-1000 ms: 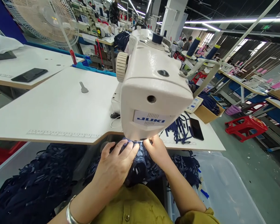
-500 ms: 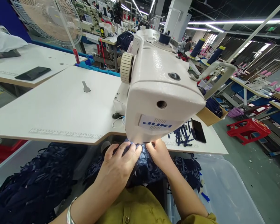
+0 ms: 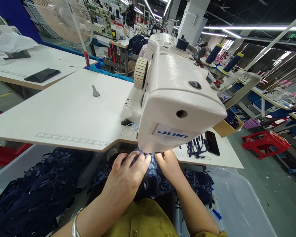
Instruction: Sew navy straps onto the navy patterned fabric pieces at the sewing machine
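Note:
Under the head of a white JUKI sewing machine (image 3: 179, 115), a piece of navy patterned fabric (image 3: 152, 176) hangs over the table's front edge towards my lap. My left hand (image 3: 129, 172) is bent over its left side, fingers slightly apart and thumb hidden. On the other side, my right hand (image 3: 169, 166) grips the fabric between thumb and fingers, its fingertips partly covered by the machine head. The needle and presser foot are hidden behind the head.
Navy garments (image 3: 39, 187) fill a clear bin at left; another plastic bin (image 3: 239, 197) stands at right. Dark straps (image 3: 196, 146) and a phone (image 3: 212, 143) lie right of the machine. A small metal piece (image 3: 95, 91) rests on the white table (image 3: 71, 112). A red stool (image 3: 266, 144) is further right.
The whole view has shifted slightly, so the machine and table appear a little further right. Both hands keep nearly the same place on the fabric.

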Available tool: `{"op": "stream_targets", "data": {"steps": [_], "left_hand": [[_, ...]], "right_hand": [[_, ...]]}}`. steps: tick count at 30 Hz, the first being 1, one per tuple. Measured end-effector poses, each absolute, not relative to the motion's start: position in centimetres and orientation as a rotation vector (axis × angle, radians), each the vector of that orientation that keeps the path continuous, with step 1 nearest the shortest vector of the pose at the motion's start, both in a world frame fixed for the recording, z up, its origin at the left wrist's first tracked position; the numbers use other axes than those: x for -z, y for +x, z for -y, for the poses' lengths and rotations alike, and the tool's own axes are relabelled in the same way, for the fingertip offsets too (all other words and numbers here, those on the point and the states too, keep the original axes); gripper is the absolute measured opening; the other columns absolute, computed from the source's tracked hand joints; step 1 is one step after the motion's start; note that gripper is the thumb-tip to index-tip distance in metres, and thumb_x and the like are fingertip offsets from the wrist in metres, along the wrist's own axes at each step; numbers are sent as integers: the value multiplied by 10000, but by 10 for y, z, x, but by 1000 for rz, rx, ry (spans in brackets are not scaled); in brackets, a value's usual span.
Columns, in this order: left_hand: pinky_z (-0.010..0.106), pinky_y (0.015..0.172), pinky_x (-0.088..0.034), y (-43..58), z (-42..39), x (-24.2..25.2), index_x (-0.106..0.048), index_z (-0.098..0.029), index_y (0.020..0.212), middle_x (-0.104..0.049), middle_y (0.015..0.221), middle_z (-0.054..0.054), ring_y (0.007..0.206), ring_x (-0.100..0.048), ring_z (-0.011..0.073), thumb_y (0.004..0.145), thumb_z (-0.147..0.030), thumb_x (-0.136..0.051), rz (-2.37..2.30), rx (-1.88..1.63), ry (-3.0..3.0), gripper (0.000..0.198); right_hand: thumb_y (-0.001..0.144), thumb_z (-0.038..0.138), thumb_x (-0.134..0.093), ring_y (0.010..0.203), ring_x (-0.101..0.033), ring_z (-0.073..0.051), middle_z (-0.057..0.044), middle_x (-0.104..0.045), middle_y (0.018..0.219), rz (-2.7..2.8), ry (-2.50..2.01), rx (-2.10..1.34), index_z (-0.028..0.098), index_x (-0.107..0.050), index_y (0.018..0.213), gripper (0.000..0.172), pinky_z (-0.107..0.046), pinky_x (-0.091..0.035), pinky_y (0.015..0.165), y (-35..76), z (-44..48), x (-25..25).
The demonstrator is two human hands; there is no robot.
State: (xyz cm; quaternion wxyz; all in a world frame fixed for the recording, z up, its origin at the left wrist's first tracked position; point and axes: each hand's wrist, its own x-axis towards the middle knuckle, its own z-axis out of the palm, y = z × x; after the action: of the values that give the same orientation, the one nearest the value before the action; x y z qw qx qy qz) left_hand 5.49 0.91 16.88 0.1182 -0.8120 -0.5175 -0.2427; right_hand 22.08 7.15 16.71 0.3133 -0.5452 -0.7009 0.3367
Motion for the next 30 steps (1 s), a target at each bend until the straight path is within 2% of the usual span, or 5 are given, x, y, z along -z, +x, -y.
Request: {"op": "stream_targets", "data": {"steps": [12, 16, 22, 26, 30], "left_hand": [[409, 935, -316, 53, -11, -170, -620, -200, 1164, -697, 1061, 33, 1024, -581, 224, 912, -148, -461, 1459, 731, -2388, 302], [424, 937, -320, 56, -11, -178, -623, -187, 1162, -694, 1089, 38, 1034, -587, 232, 920, -189, -436, 1460, 750, -2432, 306], [434, 918, -342, 58, -10, -183, -644, -152, 1135, -688, 1099, 89, 1051, -570, 283, 909, -411, -460, 1421, 750, -2460, 390], [410, 931, -349, 52, -9, -176, -607, -163, 1196, -669, 1151, 83, 1088, -563, 257, 919, -248, -426, 1401, 724, -2490, 341], [346, 1002, -334, 46, -5, -166, -563, -163, 1252, -639, 1215, 71, 1167, -526, 189, 908, -69, -320, 1361, 823, -2498, 432]], "right_hand": [[856, 217, -433, 573, -466, -143, 57, -472, 609, 1831, -1419, -885, 224, -431, 764, 92, -257, -315, 569, 222, -72, -167], [867, 239, -452, 602, -494, -137, 59, -495, 632, 1784, -1426, -884, 228, -423, 757, 115, -250, -334, 585, 223, -71, -165], [867, 242, -472, 649, -531, -136, 51, -543, 681, 1685, -1330, -962, 220, -476, 820, 52, -255, -386, 639, 227, -74, -154], [872, 259, -485, 688, -544, -141, 37, -554, 728, 1617, -1270, -1014, 218, -491, 850, 48, -259, -407, 661, 225, -69, -153], [869, 273, -498, 690, -534, -145, 29, -536, 739, 1600, -1292, -1020, 216, -483, 876, 58, -262, -418, 659, 219, -59, -155]]}}
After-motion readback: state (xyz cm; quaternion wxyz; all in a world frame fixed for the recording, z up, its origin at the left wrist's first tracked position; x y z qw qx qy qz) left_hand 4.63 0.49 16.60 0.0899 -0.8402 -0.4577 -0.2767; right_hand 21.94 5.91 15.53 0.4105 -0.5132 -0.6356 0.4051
